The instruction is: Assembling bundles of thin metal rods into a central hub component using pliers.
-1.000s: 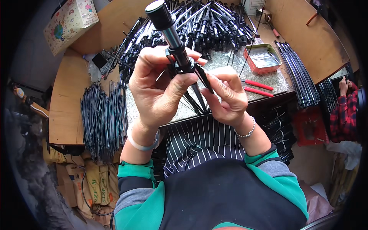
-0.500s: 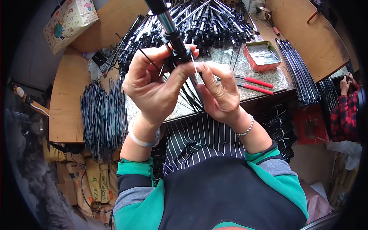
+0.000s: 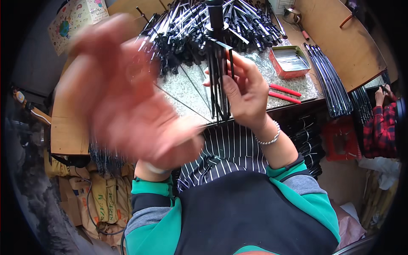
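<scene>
In the head view, left of the red tin (image 3: 294,75), the right hand (image 3: 250,102) grasps the black ribbed shaft (image 3: 217,74), while the blurred left hand (image 3: 121,93), farther left, seems spread and released; probably the ribs are being handled, which next calls for steady support.

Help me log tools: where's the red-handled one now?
Head view, right of centre: the red-handled tool lies on the tabletop beside the right hand, in front of the tin.

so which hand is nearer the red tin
Right. The right hand is left of the tin and slightly below it in view; the left hand is much farther left.
</scene>
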`<state>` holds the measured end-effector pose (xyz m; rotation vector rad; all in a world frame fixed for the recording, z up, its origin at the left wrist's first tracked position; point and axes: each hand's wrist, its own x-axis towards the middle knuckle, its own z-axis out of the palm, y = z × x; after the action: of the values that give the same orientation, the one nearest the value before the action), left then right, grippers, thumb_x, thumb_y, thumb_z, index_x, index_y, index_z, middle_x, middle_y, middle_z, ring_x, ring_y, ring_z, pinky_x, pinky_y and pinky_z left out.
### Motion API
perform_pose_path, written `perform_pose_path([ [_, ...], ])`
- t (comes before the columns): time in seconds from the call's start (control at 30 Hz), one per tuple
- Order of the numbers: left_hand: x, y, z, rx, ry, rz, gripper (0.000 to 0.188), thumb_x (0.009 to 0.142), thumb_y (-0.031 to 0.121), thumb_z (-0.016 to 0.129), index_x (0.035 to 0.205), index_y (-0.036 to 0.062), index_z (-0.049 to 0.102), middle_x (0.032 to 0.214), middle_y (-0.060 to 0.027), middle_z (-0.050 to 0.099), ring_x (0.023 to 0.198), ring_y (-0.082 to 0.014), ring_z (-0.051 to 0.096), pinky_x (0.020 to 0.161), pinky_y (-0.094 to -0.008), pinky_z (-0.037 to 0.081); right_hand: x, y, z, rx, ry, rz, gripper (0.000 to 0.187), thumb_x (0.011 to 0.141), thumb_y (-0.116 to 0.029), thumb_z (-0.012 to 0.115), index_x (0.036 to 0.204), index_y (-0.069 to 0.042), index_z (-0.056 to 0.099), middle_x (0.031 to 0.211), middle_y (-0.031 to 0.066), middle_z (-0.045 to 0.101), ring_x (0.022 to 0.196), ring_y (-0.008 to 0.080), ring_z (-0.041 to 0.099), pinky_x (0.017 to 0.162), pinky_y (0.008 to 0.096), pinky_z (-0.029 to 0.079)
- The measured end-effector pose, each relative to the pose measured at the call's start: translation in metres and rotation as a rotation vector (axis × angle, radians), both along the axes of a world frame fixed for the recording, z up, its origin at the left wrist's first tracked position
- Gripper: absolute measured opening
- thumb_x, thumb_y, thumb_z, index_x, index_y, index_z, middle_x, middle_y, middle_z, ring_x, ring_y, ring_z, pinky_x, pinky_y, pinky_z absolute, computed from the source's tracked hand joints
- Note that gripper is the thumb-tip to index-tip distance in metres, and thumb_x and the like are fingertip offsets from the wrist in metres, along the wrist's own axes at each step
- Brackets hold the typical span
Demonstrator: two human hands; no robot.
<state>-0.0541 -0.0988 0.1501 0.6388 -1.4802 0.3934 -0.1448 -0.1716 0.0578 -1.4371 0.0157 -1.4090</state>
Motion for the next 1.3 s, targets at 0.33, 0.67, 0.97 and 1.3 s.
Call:
perform_pose_path([
  [0.33, 0.052, -0.025, -0.018, 0.475, 0.239, -0.409, 0.085, 0.067, 0.003, 0.077, 0.132, 0.004, 0.023, 0.111, -0.0139, 0.052, 0.098, -0.0196, 0.055, 0.087, -0.0298, 0.045, -0.007, -0.022, -0.003, 0.096, 0.066, 0.561, 0.036, 0.09, -0.008, 0.051, 0.123, 0.001, 0.041, 0.101, 0.0146, 0.06, 0.094, 0.0207, 0.06, 0.084, 0.0313, 0.048],
  [0.67, 0.053, -0.025, -0.014, 0.738, 0.205, -0.763, 0.042, 0.079, -0.003, 0.061, 0.119, -0.0078, 0.048, 0.107, -0.0232, 0.059, 0.1, -0.0262, 0.06, 0.087, -0.0362, 0.048, -0.007, -0.027, -0.009, 0.084, 0.138, 0.575, 0.038, 0.091, -0.007, 0.049, 0.127, 0.001, 0.041, 0.099, 0.0142, 0.062, 0.094, 0.0193, 0.06, 0.083, 0.0289, 0.048],
  [0.97, 0.06, -0.028, -0.018, 0.739, 0.159, -0.714, 0.037, 0.076, -0.002, 0.066, 0.112, -0.0055, 0.054, 0.107, -0.0156, 0.059, 0.097, -0.0198, 0.059, 0.086, -0.0316, 0.048, 0.005, -0.005, -0.015, 0.102, -0.063, 0.379, 0.034, 0.094, -0.017, 0.043, 0.123, 0.0, 0.034, 0.095, 0.0173, 0.058, 0.085, 0.0185, 0.06, 0.075, 0.0294, 0.049],
  [1.3, 0.04, -0.029, -0.023, 0.548, 0.172, -0.409, 0.034, 0.068, -0.007, 0.065, 0.101, -0.0045, 0.056, 0.094, -0.0085, 0.06, 0.089, -0.0138, 0.058, 0.082, -0.0269, 0.047, 0.003, 0.011, -0.015, -0.047, 0.04, -0.05, 0.021, 0.089, -0.007, 0.053, 0.106, 0.002, 0.045, 0.098, 0.0094, 0.057, 0.089, 0.0118, 0.057, 0.078, 0.0239, 0.047],
])
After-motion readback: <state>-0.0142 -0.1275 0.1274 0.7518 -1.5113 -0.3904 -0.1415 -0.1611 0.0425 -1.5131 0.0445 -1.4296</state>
